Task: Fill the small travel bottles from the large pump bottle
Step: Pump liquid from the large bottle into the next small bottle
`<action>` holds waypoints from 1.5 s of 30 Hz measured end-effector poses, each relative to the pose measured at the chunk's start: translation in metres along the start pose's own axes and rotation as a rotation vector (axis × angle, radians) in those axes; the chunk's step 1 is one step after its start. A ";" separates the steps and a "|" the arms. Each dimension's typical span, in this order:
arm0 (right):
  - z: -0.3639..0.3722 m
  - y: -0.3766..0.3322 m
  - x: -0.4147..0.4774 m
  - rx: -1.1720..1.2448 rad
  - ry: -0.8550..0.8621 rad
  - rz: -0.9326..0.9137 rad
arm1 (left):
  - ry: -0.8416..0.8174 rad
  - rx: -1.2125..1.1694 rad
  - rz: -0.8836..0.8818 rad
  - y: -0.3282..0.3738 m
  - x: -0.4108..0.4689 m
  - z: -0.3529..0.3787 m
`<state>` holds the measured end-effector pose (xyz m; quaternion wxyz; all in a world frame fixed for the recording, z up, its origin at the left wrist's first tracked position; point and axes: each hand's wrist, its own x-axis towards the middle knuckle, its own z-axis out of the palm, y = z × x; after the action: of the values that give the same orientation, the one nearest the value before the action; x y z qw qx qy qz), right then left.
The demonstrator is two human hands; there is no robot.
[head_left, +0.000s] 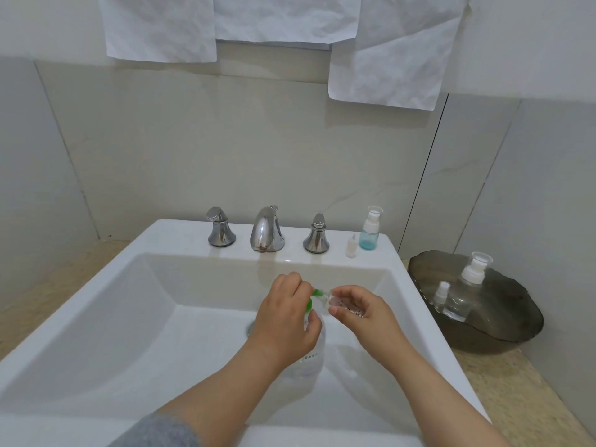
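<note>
At the frame's centre, over the sink [129,317], the left hand [285,321] is gripping the pump bottle [311,359]. The right hand [364,314] is pinching a small bottle [335,303] against the green nozzle [314,295]. If that narrow mouth is drifting, soap is likely spilling.

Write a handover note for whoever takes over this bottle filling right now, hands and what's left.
The left grip holds the large pump bottle over the sink.
The right grip pinches a small travel bottle at the green nozzle.
Waiting: blue bottle and tiny vial on the back ledge; two clear bottles on the dark tray.
Done: cannot tell; fill levels unclear.
Left: finish this one, then the others.
</note>
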<state>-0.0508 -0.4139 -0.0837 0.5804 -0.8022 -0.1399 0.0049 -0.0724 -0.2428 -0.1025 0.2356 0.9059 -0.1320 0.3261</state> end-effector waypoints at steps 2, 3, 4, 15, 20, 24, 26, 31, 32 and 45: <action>0.000 0.001 0.000 -0.003 0.003 0.000 | -0.009 -0.007 0.004 0.000 -0.001 -0.001; -0.001 0.001 0.001 -0.004 0.006 0.000 | -0.014 -0.016 0.005 0.001 -0.001 -0.001; -0.001 0.001 0.001 -0.003 0.009 -0.004 | -0.020 -0.030 0.004 0.002 -0.002 -0.001; 0.000 -0.001 0.002 0.077 0.054 -0.034 | -0.027 -0.106 -0.038 0.003 0.001 -0.007; 0.000 -0.001 0.002 0.063 0.052 -0.040 | -0.003 -0.110 -0.049 0.004 0.001 -0.005; 0.000 -0.002 0.003 0.061 0.047 -0.035 | 0.032 -0.112 -0.055 0.004 0.002 -0.003; 0.000 -0.002 0.003 0.060 0.047 -0.037 | 0.042 -0.103 -0.051 0.005 0.003 -0.002; 0.000 -0.001 0.003 0.031 0.046 -0.037 | 0.073 -0.087 -0.035 0.006 0.003 0.001; 0.000 0.000 0.004 0.024 0.042 -0.032 | 0.077 -0.083 -0.034 0.006 0.002 0.001; 0.000 0.001 0.001 0.006 0.003 -0.002 | 0.070 -0.045 -0.020 0.002 0.000 0.002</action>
<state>-0.0494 -0.4138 -0.0846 0.5831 -0.8003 -0.1397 0.0036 -0.0717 -0.2457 -0.1032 0.2636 0.8898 -0.1217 0.3522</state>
